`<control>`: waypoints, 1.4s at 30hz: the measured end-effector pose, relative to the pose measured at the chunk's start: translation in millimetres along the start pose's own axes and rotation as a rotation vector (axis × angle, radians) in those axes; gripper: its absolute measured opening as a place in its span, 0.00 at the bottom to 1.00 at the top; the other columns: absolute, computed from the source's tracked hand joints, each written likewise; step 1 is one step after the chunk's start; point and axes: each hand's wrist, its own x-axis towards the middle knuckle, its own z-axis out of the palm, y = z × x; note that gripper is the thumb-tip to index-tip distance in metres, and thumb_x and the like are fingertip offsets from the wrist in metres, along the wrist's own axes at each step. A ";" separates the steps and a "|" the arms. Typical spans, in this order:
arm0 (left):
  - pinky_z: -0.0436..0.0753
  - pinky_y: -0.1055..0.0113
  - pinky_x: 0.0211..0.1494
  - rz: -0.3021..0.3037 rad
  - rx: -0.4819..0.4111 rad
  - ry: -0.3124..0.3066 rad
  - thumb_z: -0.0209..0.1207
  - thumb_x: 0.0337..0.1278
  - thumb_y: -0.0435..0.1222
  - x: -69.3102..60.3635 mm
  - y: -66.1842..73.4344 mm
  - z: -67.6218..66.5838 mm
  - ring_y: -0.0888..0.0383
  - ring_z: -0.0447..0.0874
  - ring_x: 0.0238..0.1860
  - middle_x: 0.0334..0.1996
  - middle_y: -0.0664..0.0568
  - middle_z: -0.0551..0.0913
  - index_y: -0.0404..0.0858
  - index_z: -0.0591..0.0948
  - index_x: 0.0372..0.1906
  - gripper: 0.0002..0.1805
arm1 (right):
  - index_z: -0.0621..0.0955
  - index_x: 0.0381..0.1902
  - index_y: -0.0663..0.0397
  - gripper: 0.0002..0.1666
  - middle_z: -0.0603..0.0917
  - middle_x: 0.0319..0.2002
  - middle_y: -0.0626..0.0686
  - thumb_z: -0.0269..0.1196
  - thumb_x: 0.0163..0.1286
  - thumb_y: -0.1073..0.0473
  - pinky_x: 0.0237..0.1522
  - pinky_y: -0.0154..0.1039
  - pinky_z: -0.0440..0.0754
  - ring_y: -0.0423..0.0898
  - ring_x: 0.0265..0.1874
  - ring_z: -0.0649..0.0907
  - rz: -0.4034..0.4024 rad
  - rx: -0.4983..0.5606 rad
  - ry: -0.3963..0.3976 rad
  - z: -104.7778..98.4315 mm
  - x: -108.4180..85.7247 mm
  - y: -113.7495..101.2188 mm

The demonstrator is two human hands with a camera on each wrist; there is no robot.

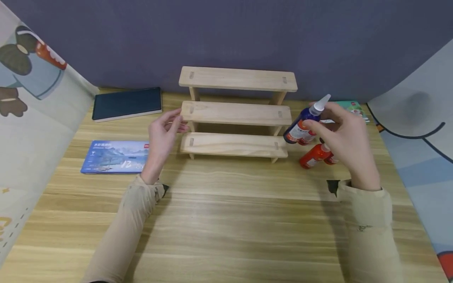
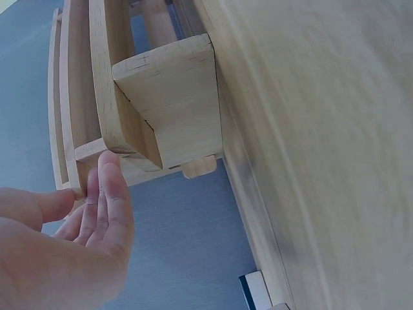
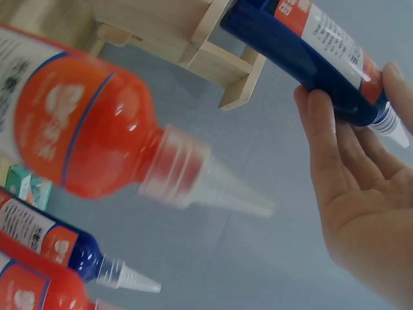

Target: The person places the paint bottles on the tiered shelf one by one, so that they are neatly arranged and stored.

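A three-tier wooden rack (image 1: 235,112) stands on the table against the dark wall. At the left end of its middle board, my left hand (image 1: 165,131) pinches the board between thumb and fingers; the left wrist view shows the fingertips of this hand (image 2: 97,219) on the rack's wood (image 2: 174,97). My right hand (image 1: 345,137) grips a blue bottle (image 1: 301,125) with a pointed clear nozzle, tilted and raised beside the rack's right end. In the right wrist view the blue bottle (image 3: 310,58) lies between thumb and fingers of this hand (image 3: 368,194).
Red bottles (image 1: 314,156) stand on the table below my right hand; another blue bottle (image 3: 48,236) shows in the right wrist view. Behind them lies a green packet (image 1: 354,107). At left are a dark book (image 1: 127,103) and a blue flat box (image 1: 115,157). Patterned panels flank the table.
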 end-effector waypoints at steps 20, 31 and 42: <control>0.93 0.69 0.45 0.014 -0.001 -0.015 0.56 0.82 0.28 -0.7 -1.5 0.5 0.58 0.90 0.35 0.44 0.28 0.87 0.25 0.81 0.66 0.17 | 0.86 0.63 0.57 0.23 0.89 0.53 0.57 0.73 0.74 0.55 0.52 0.24 0.87 0.35 0.48 0.84 0.025 0.009 0.045 20.0 36.7 -10.4; 0.94 0.67 0.44 0.022 -0.009 -0.013 0.56 0.81 0.27 -1.0 -1.5 -0.1 0.62 0.89 0.34 0.44 0.27 0.87 0.24 0.81 0.66 0.17 | 0.85 0.64 0.59 0.24 0.89 0.54 0.61 0.71 0.76 0.53 0.56 0.29 0.88 0.38 0.48 0.85 0.041 -0.019 0.023 28.8 49.1 -10.4; 0.94 0.69 0.44 0.022 -0.005 -0.018 0.56 0.82 0.28 -0.8 -2.2 0.1 0.63 0.89 0.34 0.44 0.26 0.86 0.25 0.81 0.66 0.17 | 0.83 0.66 0.59 0.26 0.88 0.56 0.62 0.70 0.77 0.51 0.58 0.35 0.89 0.54 0.54 0.86 0.048 -0.055 0.019 33.7 52.3 -8.2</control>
